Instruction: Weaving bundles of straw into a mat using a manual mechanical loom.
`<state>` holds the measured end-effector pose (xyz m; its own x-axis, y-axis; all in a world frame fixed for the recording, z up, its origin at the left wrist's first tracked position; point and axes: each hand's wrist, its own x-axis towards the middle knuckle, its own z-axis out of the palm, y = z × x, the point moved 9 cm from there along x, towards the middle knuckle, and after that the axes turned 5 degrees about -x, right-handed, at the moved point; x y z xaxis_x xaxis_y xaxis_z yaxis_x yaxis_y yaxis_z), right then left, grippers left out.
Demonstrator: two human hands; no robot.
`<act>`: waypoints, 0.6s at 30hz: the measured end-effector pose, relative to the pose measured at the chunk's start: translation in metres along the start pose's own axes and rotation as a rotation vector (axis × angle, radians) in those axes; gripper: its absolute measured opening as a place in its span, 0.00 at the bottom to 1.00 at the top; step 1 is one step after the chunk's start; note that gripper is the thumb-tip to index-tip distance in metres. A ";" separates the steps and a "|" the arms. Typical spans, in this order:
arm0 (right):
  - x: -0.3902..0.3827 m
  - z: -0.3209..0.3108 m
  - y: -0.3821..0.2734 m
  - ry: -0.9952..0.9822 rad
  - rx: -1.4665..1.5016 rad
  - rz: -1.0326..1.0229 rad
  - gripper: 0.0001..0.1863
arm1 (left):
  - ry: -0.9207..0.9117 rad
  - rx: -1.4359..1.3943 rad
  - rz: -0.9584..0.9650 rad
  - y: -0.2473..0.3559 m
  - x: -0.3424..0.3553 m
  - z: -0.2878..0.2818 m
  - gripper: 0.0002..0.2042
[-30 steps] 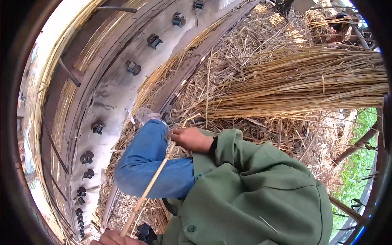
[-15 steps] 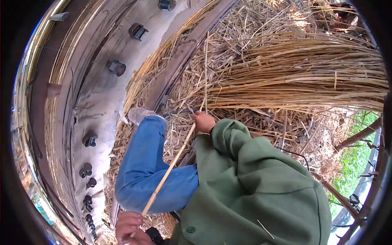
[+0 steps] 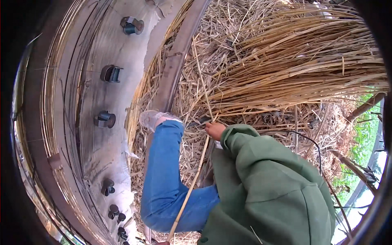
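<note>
A long, pale yellow reed stalk (image 3: 190, 192) runs slantwise across my bent leg in blue trousers (image 3: 163, 175). My right hand (image 3: 215, 130), in a green sleeve, is closed around its upper part. Only a sliver of my left hand (image 3: 162, 243) shows at the lower edge, against the stalk's lower end; the rest is out of view. Beside my right fingers lies a dark, curved, blade-like strip (image 3: 199, 121), partly hidden. A thick bundle of dry reed stalks (image 3: 302, 77) spreads to the right, just beyond my right hand.
Loose straw (image 3: 216, 41) covers the ground. On the left, a pale sheet (image 3: 106, 90) bears several dark clips (image 3: 111, 74). A brown beam (image 3: 173, 61) runs beside it. Bare branches (image 3: 355, 171) and a thin dark cable (image 3: 314, 143) lie at the right, near green grass (image 3: 363, 134).
The whole view has shifted. My left hand has slipped almost entirely below the lower edge. My right hand appears slightly farther right and lower, and the stalk stands a little steeper.
</note>
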<state>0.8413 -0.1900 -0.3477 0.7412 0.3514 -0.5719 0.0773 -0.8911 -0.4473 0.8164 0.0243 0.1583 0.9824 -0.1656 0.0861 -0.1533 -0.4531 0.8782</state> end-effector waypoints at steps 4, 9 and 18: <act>-0.003 -0.041 0.003 0.421 0.314 -0.023 0.28 | 0.099 0.028 -0.089 -0.023 0.016 0.000 0.28; -0.020 0.008 0.099 0.389 0.480 0.597 0.14 | 0.443 0.314 -0.073 -0.054 0.046 -0.003 0.25; -0.031 0.101 0.107 -0.185 0.474 0.641 0.20 | 0.678 0.280 -0.090 -0.085 0.052 -0.016 0.20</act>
<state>0.7598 -0.2675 -0.4477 0.4203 -0.1058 -0.9012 -0.6451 -0.7333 -0.2147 0.8821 0.0685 0.0953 0.8287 0.4194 0.3706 -0.0013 -0.6608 0.7506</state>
